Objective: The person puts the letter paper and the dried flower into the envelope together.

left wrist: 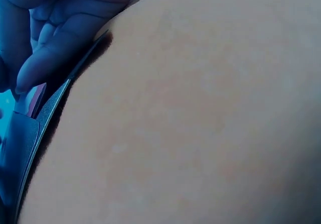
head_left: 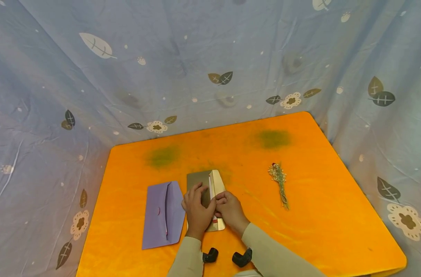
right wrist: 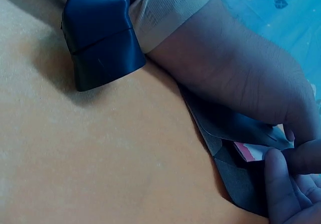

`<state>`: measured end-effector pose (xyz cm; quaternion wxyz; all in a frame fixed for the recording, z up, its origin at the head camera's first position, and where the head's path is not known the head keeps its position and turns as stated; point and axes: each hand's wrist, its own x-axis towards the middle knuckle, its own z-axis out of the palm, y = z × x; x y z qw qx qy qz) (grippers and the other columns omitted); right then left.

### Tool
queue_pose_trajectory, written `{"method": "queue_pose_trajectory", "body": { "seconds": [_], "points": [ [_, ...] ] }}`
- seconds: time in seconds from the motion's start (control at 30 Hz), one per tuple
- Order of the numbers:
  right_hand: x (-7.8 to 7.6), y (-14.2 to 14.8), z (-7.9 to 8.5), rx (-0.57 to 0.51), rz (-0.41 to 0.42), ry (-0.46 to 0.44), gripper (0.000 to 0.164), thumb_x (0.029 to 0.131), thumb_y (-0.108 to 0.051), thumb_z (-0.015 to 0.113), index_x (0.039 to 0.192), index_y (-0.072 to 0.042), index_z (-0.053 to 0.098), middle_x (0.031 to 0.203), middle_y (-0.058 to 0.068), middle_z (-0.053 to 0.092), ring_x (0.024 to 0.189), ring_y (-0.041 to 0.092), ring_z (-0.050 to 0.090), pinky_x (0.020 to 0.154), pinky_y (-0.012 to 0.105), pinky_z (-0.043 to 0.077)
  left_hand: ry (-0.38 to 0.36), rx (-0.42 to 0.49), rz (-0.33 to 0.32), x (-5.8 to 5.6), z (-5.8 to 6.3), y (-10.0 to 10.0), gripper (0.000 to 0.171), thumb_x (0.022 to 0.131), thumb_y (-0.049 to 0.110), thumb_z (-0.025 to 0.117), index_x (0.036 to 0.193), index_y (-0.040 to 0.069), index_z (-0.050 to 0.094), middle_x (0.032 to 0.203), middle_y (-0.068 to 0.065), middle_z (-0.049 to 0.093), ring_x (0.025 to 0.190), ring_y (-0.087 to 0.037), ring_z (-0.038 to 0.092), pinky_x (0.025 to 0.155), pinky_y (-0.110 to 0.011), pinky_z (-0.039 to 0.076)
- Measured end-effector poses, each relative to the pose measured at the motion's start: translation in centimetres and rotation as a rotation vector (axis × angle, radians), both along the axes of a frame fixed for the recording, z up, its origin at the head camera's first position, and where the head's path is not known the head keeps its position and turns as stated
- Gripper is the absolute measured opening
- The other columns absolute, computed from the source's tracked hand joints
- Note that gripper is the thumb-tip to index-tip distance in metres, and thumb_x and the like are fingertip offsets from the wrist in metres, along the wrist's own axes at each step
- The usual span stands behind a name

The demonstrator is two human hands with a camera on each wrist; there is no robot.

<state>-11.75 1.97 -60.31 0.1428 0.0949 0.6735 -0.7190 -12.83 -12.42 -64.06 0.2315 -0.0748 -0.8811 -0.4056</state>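
A gold envelope (head_left: pixel 197 177) lies on the orange cloth, its flap folded out to the right. A white card with red marks (right wrist: pixel 252 152) shows in its opening. My left hand (head_left: pixel 198 211) rests over the front panel with loosely bent fingers; its thumb reaches the opening. From the right, my right hand (head_left: pixel 231 209) pinches the card's edge there with thumb and finger. The left wrist view shows the right hand's curled fingers (left wrist: pixel 60 50) at the card, above the envelope's dark edge. Both hands hide the middle of the opening.
Left of the gold envelope lies a purple envelope (head_left: pixel 153 221), flap open toward the right, close to my left hand. A small bunch of dried flowers (head_left: pixel 279 181) lies farther right. A leaf-patterned curtain (head_left: pixel 196 57) surrounds the orange table (head_left: pixel 321 215).
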Motion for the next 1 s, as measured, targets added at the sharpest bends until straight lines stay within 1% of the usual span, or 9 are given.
{"method": "queue_pose_trajectory", "body": {
  "seconds": [0.17, 0.3, 0.57, 0.8, 1.0],
  "points": [
    [0.21, 0.51, 0.13, -0.056, 0.016, -0.039, 0.023, 0.103, 0.0, 0.07, 0.124, 0.006, 0.065, 0.095, 0.011, 0.072, 0.078, 0.021, 0.07, 0.073, 0.036, 0.063, 0.01, -0.014, 0.006, 0.01, -0.06, 0.12, 0.044, 0.088, 0.022, 0.087, 0.128, 0.008, 0.072, 0.149, -0.015, 0.061, 0.131, -0.041, 0.049, 0.1, -0.066, 0.025],
    [0.2, 0.82, 0.13, -0.07, 0.026, -0.058, 0.025, 0.102, 0.0, 0.07, 0.126, 0.007, 0.065, 0.096, 0.01, 0.073, 0.079, 0.022, 0.071, 0.072, 0.036, 0.063, 0.007, -0.017, 0.012, 0.06, 0.1, 0.19, 0.045, 0.087, 0.021, 0.088, 0.127, 0.007, 0.072, 0.148, -0.016, 0.061, 0.13, -0.042, 0.05, 0.1, -0.067, 0.026],
    [0.01, 0.42, 0.21, -0.038, 0.036, -0.058, 0.023, 0.103, -0.002, 0.07, 0.124, 0.006, 0.065, 0.095, 0.01, 0.075, 0.077, 0.022, 0.071, 0.07, 0.035, 0.063, 0.005, -0.037, 0.033, -0.01, -0.01, 0.08, 0.044, 0.088, 0.019, 0.089, 0.127, 0.006, 0.073, 0.148, -0.016, 0.062, 0.13, -0.042, 0.05, 0.098, -0.065, 0.028],
    [-0.32, 0.01, 0.38, -0.034, 0.043, -0.057, 0.021, 0.103, -0.001, 0.069, 0.122, 0.005, 0.065, 0.094, 0.01, 0.075, 0.074, 0.022, 0.071, 0.068, 0.035, 0.063, -0.01, 0.004, 0.048, 0.03, 0.27, 0.12, 0.044, 0.087, 0.017, 0.09, 0.128, 0.006, 0.074, 0.148, -0.015, 0.063, 0.13, -0.041, 0.05, 0.102, -0.065, 0.028],
    [-0.27, -0.02, 0.13, -0.032, 0.037, -0.058, 0.021, 0.103, -0.003, 0.07, 0.122, 0.004, 0.065, 0.096, 0.009, 0.075, 0.077, 0.021, 0.07, 0.07, 0.035, 0.062, -0.003, 0.014, 0.052, 0.01, 0.38, 0.29, 0.044, 0.087, 0.017, 0.091, 0.126, 0.007, 0.074, 0.147, -0.015, 0.063, 0.128, -0.041, 0.051, 0.1, -0.064, 0.028]
  ]
}}
